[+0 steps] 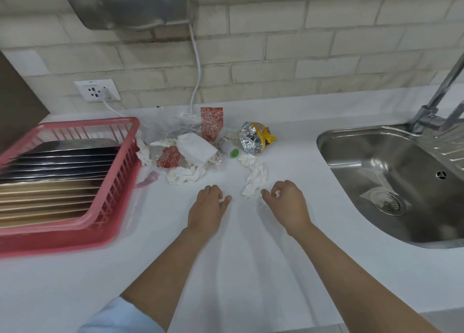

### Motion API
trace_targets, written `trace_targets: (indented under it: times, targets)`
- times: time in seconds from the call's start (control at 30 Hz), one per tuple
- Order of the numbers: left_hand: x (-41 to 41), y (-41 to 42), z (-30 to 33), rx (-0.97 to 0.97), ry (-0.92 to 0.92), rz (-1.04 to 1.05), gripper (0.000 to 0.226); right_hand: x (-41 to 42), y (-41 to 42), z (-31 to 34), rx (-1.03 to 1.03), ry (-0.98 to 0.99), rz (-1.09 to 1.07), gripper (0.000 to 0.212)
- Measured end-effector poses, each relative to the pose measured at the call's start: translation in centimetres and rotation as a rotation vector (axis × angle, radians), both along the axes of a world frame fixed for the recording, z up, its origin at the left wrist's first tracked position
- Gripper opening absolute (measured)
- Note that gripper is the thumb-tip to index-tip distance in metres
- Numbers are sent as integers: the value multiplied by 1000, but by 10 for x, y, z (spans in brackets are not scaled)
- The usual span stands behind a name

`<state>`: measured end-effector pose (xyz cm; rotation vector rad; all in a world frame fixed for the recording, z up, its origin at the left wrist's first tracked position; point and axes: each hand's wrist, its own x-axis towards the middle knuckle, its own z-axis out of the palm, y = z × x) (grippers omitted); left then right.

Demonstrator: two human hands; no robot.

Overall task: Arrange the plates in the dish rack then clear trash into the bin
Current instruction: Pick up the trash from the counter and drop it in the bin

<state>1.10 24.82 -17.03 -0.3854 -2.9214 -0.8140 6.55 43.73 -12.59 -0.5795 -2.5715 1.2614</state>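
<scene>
Left hand: the left hand [208,207] sits low on the white counter [238,270], fingers curled round a small white scrap of tissue that peeks out by the thumb.

Right hand: the right hand [286,202] is just right of it, fingers also curled, pinching another little white scrap. Both hands are apart from each other, palms down.

Nearest tissue: a crumpled tissue [256,182] lies between the two hands and a bit further back, its near end right by the right hand's fingertips. Can't tell if it's actually touching.

Trash pile: the rest of the trash is heaped further back toward the wall, so a folded white napkin [195,147], red speckled wrappers [212,122], a small bottle with a green cap [229,148] lying on its side, and a scrunched foil snack bag [253,137] with yellow on it. More balled tissues [185,174] sit at the front edge of the pile.

Plates: the plates [55,182] are already standing on edge in a row inside the pink dish rack [105,214] on the left, dark ones at the back, tan ones nearer.

Sink: the steel sink [376,162] is off to the right, well away from the pile.

Bin: not in the shot.
</scene>
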Motion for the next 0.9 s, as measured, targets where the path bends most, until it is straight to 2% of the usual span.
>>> trace_targets:
  times: [0.07, 0.2, 0.23, 0.37, 0.53, 0.67, 0.77, 0.9]
  targets:
    - [6, -7, 4, 112, -24, 65, 25, -1, -13, 6, -144, -1, 63, 31]
    - [19, -24, 18, 660, -233, 214, 21, 2, -42, 16, -410, 1, 167, 22]
    - [23, -29, 21, 731, -254, 248, 24, 4, -50, 18, -459, -4, 200, 20]
    - [48, -69, 23, 661, -130, 361, 32, 13, -91, 19, -446, -20, 343, 11]
    - [95, -129, 24, 743, 12, 535, 38, 33, -161, 20, -393, -58, 557, 20]
    - [136, -181, 26, 851, 96, 589, 32, 51, -222, 23, -396, -160, 724, 17]
    - [166, -223, 28, 889, 105, 642, 17, 63, -271, 28, -364, -239, 870, 8]
    - [201, -282, 25, 953, 114, 737, 33, 82, -345, 27, -289, -278, 1036, 19]
